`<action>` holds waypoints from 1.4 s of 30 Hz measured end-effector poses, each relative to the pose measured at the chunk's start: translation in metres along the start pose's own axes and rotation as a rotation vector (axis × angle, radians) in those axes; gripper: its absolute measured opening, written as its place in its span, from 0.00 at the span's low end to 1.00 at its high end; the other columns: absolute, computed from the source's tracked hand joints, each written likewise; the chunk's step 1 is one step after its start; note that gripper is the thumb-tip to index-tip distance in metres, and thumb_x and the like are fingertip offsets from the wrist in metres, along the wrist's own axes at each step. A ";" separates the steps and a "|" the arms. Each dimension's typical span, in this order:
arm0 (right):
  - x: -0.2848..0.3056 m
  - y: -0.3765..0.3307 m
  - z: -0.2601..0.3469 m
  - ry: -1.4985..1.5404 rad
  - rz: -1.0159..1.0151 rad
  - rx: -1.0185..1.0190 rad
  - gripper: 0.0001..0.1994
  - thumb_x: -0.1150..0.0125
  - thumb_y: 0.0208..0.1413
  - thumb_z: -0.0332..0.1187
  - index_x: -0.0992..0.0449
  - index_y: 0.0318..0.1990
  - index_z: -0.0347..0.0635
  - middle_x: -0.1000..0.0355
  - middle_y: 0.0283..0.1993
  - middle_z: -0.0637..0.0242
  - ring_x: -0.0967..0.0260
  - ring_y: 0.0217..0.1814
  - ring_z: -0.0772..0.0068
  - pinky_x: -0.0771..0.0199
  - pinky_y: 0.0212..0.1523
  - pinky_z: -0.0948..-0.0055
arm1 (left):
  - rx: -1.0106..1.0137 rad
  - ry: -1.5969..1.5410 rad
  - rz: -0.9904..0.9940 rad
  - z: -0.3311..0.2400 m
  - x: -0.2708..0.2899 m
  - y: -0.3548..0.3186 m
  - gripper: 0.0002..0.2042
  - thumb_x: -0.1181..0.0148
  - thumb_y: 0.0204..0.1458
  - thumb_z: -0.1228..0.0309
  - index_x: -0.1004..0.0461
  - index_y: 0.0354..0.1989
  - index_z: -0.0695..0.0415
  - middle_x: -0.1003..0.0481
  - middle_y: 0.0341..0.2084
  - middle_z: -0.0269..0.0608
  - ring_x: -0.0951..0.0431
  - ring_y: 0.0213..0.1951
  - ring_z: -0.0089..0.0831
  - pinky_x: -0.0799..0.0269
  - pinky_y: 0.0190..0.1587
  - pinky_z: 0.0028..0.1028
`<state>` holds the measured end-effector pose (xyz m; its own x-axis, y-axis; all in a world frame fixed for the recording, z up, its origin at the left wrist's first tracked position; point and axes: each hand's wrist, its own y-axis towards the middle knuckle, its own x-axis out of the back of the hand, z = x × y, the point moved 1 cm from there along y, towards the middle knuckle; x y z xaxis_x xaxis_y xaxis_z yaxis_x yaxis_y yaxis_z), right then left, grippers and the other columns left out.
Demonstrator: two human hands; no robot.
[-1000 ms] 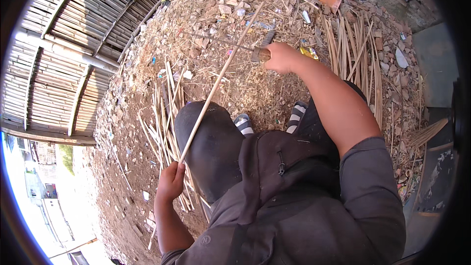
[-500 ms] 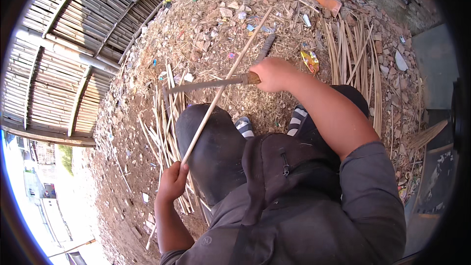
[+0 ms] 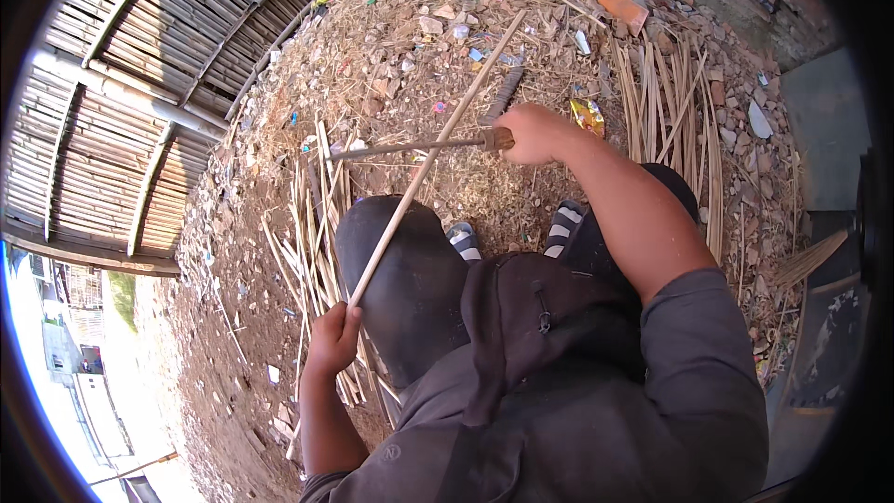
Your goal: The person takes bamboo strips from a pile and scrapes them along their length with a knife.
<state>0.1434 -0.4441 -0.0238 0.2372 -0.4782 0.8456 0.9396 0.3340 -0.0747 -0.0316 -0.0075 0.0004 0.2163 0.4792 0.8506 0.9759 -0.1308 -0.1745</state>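
Observation:
A long, pale bamboo strip (image 3: 436, 151) slants across my left knee, its far end pointing up and to the right over the ground. My left hand (image 3: 332, 339) is closed round its near end. In my right hand (image 3: 537, 134) is the wooden handle of a long-bladed knife (image 3: 400, 146). Its dark, narrow blade points left and crosses the strip beyond my knees, seen nearly edge-on. The blade appears to touch the strip there. My right fingers are mostly hidden behind the back of the hand, but they wrap the handle.
Split bamboo strips (image 3: 312, 251) lie beside my left leg, and another pile (image 3: 684, 102) lies at the right. A dark ridged object (image 3: 506, 93) rests beyond my right hand. Rubble, straw and a yellow wrapper (image 3: 587, 116) litter the ground. A bamboo wall (image 3: 112, 121) stands left.
My right hand has moved slightly right, drawing the knife along with it. Its blade now shows thinner, turned more edge-on. The bamboo strip has shifted a little to the right; my left hand keeps its grip.

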 end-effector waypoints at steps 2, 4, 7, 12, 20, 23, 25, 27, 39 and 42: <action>-0.002 0.014 -0.034 0.118 -0.021 -0.166 0.14 0.37 0.44 0.35 0.21 0.39 0.40 0.22 0.35 0.50 0.23 0.40 0.47 0.23 0.42 0.54 | 0.044 -0.001 0.024 -0.004 0.003 0.008 0.20 0.46 0.64 0.59 0.34 0.25 0.64 0.34 0.14 0.51 0.33 0.18 0.40 0.37 0.25 0.39; 0.007 0.014 -0.032 0.136 -0.124 -0.297 0.13 0.38 0.44 0.36 0.22 0.36 0.37 0.24 0.31 0.50 0.24 0.35 0.52 0.27 0.38 0.56 | 0.071 0.018 0.036 -0.009 0.009 0.007 0.20 0.46 0.64 0.59 0.34 0.26 0.64 0.34 0.14 0.51 0.34 0.18 0.39 0.37 0.26 0.39; 0.005 0.007 0.005 0.050 -0.073 -0.198 0.13 0.39 0.44 0.35 0.22 0.37 0.40 0.23 0.33 0.51 0.23 0.37 0.49 0.26 0.39 0.54 | 0.087 0.009 0.066 -0.011 0.014 0.005 0.21 0.46 0.64 0.58 0.34 0.26 0.64 0.34 0.14 0.50 0.35 0.19 0.37 0.36 0.26 0.39; -0.010 0.010 -0.031 0.082 -0.097 -0.148 0.14 0.39 0.45 0.35 0.22 0.40 0.43 0.23 0.33 0.52 0.23 0.37 0.50 0.25 0.38 0.55 | 0.049 -0.030 0.040 -0.008 0.006 0.006 0.21 0.47 0.64 0.58 0.33 0.26 0.64 0.33 0.14 0.51 0.34 0.18 0.39 0.36 0.26 0.39; 0.001 0.003 0.001 0.057 -0.191 -0.077 0.13 0.37 0.44 0.34 0.23 0.38 0.39 0.24 0.29 0.54 0.25 0.31 0.55 0.27 0.35 0.57 | 0.043 0.033 0.033 -0.012 0.012 0.003 0.20 0.46 0.64 0.58 0.33 0.26 0.64 0.34 0.14 0.50 0.34 0.18 0.35 0.36 0.26 0.38; 0.008 -0.008 0.030 -0.190 -0.070 0.138 0.14 0.36 0.44 0.36 0.23 0.37 0.37 0.24 0.30 0.52 0.24 0.32 0.53 0.26 0.37 0.57 | 0.040 -0.029 0.059 0.000 0.007 0.003 0.20 0.47 0.65 0.59 0.33 0.26 0.64 0.35 0.14 0.48 0.37 0.20 0.29 0.37 0.26 0.36; -0.003 0.004 -0.015 -0.017 -0.048 -0.044 0.14 0.36 0.43 0.36 0.23 0.37 0.37 0.23 0.31 0.52 0.24 0.33 0.52 0.26 0.38 0.57 | 0.051 -0.050 0.076 -0.004 0.007 0.002 0.20 0.47 0.65 0.59 0.34 0.26 0.64 0.35 0.14 0.47 0.38 0.20 0.28 0.38 0.26 0.36; 0.002 0.011 -0.035 0.260 -0.079 -0.321 0.16 0.35 0.43 0.38 0.22 0.38 0.37 0.23 0.31 0.52 0.24 0.35 0.51 0.25 0.40 0.57 | 0.089 -0.062 0.074 -0.010 0.009 0.005 0.20 0.47 0.65 0.59 0.34 0.26 0.64 0.36 0.14 0.45 0.38 0.20 0.27 0.38 0.25 0.35; -0.004 -0.003 0.012 0.033 -0.075 0.062 0.12 0.33 0.45 0.36 0.23 0.38 0.44 0.24 0.31 0.53 0.24 0.37 0.46 0.26 0.39 0.52 | 0.030 -0.009 0.022 -0.016 0.008 0.002 0.17 0.41 0.61 0.61 0.32 0.28 0.62 0.31 0.15 0.46 0.30 0.19 0.34 0.35 0.25 0.37; 0.003 0.000 0.011 0.053 -0.173 0.030 0.14 0.31 0.46 0.38 0.23 0.40 0.46 0.24 0.31 0.53 0.24 0.37 0.47 0.26 0.39 0.53 | 0.068 0.054 -0.054 -0.030 0.008 -0.009 0.13 0.37 0.56 0.63 0.29 0.34 0.61 0.25 0.23 0.52 0.23 0.27 0.51 0.30 0.31 0.43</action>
<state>0.1417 -0.4365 -0.0159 0.0860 -0.5725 0.8154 0.9599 0.2667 0.0860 -0.0396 -0.0284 0.0238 0.1635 0.4360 0.8849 0.9861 -0.0462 -0.1594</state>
